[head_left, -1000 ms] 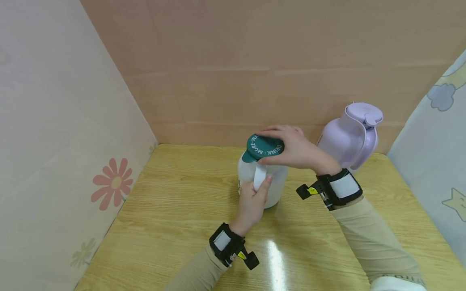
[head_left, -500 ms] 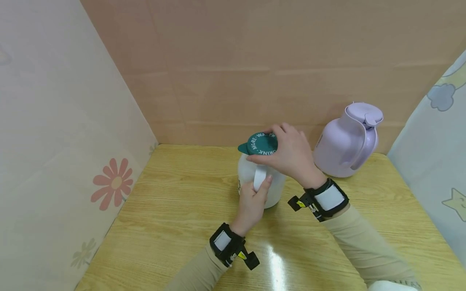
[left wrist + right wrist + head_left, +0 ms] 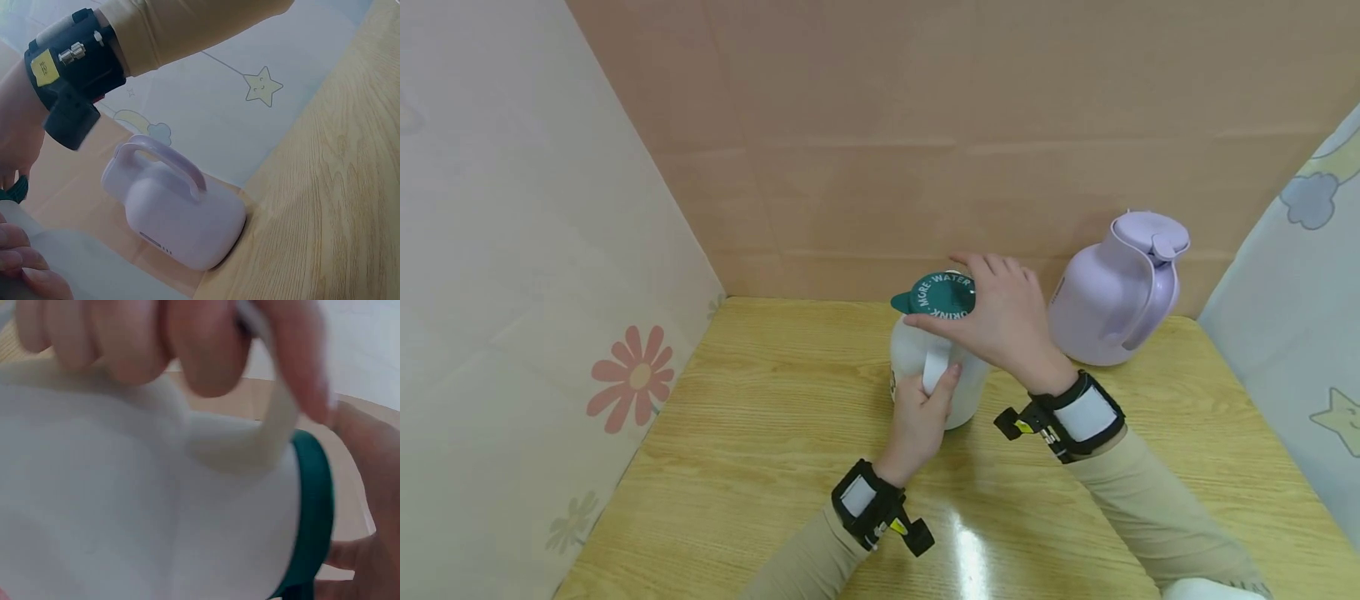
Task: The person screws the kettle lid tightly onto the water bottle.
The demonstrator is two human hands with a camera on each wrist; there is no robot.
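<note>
The right hand (image 3: 1003, 321) hides part of the green lid (image 3: 938, 296), fingers curled round its rim atop the white jug (image 3: 936, 371). Left hand (image 3: 921, 417) fingers wrap the jug's handle (image 3: 934, 367); contents can't be made out. A lilac flask (image 3: 1116, 287) stands closed on the desk (image 3: 760, 467), beyond the right fingers

A staged tabletop booth with a domestic theme

We see a wood-grain table (image 3: 760, 433) enclosed by a plain cardboard back wall (image 3: 925, 125), a left panel printed with flowers (image 3: 632, 379), and a right cloth printed with stars and clouds (image 3: 1311, 200); household jugs, one white (image 3: 917, 354) and one lilac (image 3: 1116, 292), stand on it
</note>
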